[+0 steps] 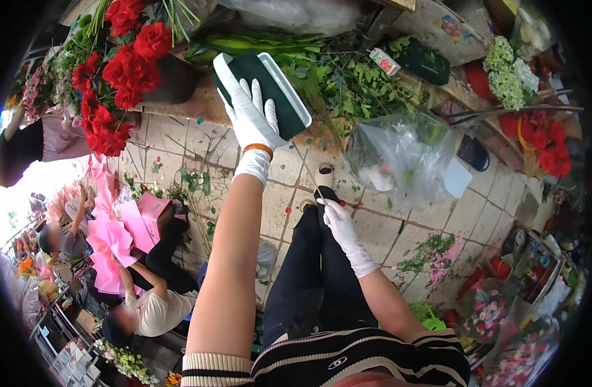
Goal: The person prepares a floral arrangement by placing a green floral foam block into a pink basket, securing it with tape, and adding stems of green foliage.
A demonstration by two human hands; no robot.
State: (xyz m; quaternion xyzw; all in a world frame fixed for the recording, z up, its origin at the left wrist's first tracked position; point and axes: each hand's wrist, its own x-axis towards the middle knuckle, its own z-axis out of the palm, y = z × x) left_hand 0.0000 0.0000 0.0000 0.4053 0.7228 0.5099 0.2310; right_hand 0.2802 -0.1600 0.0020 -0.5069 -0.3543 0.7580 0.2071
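Note:
A dark green block of floral foam (244,68) sits in a white plastic tray (284,89) at the edge of the low wooden table. My left hand (254,122), in a white glove with an orange-brown band at the wrist, lies over the foam with its fingers spread flat. Lower and to the right, my right hand (339,222), also white-gloved, is closed round a thin brown stick (310,173). The stick points up toward the tray, and its far end is hard to make out.
Red roses (131,68) stand at the upper left. Cut leafy greens (338,80) cover the table beside the tray. A clear plastic bag (402,155) sits to the right. Leaves and petals are strewn on the tiled floor (283,219). A person (160,306) handles pink wrapping (109,248) at left.

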